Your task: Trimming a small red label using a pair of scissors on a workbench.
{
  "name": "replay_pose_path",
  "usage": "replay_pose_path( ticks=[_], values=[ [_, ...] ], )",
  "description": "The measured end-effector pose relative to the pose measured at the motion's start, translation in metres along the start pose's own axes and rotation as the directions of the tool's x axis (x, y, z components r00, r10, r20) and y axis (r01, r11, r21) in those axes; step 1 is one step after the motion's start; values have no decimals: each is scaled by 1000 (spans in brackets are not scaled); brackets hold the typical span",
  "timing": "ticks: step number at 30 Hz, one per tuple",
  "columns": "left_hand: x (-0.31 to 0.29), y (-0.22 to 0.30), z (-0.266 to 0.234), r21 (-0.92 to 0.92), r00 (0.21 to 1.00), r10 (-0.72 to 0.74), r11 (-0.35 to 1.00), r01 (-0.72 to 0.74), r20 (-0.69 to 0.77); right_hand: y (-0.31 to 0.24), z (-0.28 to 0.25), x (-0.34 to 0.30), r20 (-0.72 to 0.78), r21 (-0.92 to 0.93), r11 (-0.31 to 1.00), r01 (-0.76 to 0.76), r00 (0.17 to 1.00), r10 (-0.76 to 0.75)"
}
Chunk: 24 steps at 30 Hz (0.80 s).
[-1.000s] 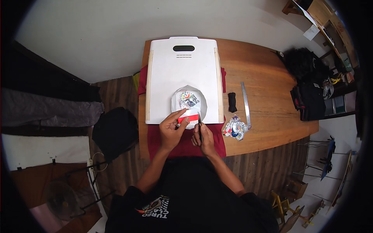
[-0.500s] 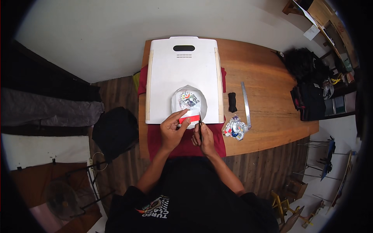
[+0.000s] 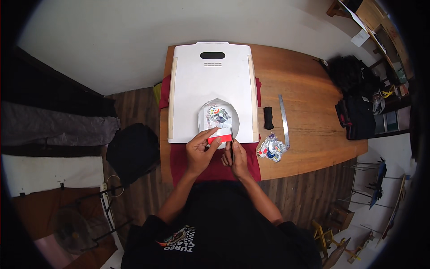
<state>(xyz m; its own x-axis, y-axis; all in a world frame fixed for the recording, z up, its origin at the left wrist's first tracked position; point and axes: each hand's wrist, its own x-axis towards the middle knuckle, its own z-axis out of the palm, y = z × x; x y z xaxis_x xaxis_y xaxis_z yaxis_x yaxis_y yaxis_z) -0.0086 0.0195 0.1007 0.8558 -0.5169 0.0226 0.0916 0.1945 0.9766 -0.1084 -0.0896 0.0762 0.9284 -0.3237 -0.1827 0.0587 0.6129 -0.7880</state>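
Observation:
My left hand (image 3: 202, 147) pinches the lower left part of a thin pale sheet (image 3: 219, 138) with a red band along its near side and a colourful print farther up. In my right hand (image 3: 236, 158) are dark-handled scissors (image 3: 232, 133), with the blades against the right edge of the sheet. Beneath the sheet, a round, pale cut-out (image 3: 235, 117) opens in the near part of a large white panel (image 3: 188, 85). How far the blades are apart is too small to tell.
Right of the panel on the wooden table (image 3: 304, 121) lie a steel ruler (image 3: 284, 121), a black bundle (image 3: 268, 118) and a pile of colourful printed cut-outs (image 3: 271, 147). Dark red cloth (image 3: 179, 161) sticks out under the panel. Dark bags (image 3: 354, 71) are at the far right.
The sheet and both hands have shifted very slightly to the right. The scissors have turned a little at the sheet's right edge; both hands keep their hold.

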Motion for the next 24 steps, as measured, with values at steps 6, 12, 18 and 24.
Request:
replay_pose_path(
  ticks=[6,12,18,24],
  values=[
    [1,-3,-2,5,1000,1,1000,-1,-6,-1,0,4,16,12,1000,-5,1000,4],
    [2,-1,1,1,1000,4,1000,-4,4,1,-4,7,5,-11,1000,-2,1000,2],
    [1,0,1,-5,1000,-6,1000,6,14,-1,-4,3,-1,18,1000,7,1000,-7],
    [-1,1,3,1,1000,-12,1000,12,24,3,-6,4,-15,-11,1000,18,1000,-18]
  ],
)
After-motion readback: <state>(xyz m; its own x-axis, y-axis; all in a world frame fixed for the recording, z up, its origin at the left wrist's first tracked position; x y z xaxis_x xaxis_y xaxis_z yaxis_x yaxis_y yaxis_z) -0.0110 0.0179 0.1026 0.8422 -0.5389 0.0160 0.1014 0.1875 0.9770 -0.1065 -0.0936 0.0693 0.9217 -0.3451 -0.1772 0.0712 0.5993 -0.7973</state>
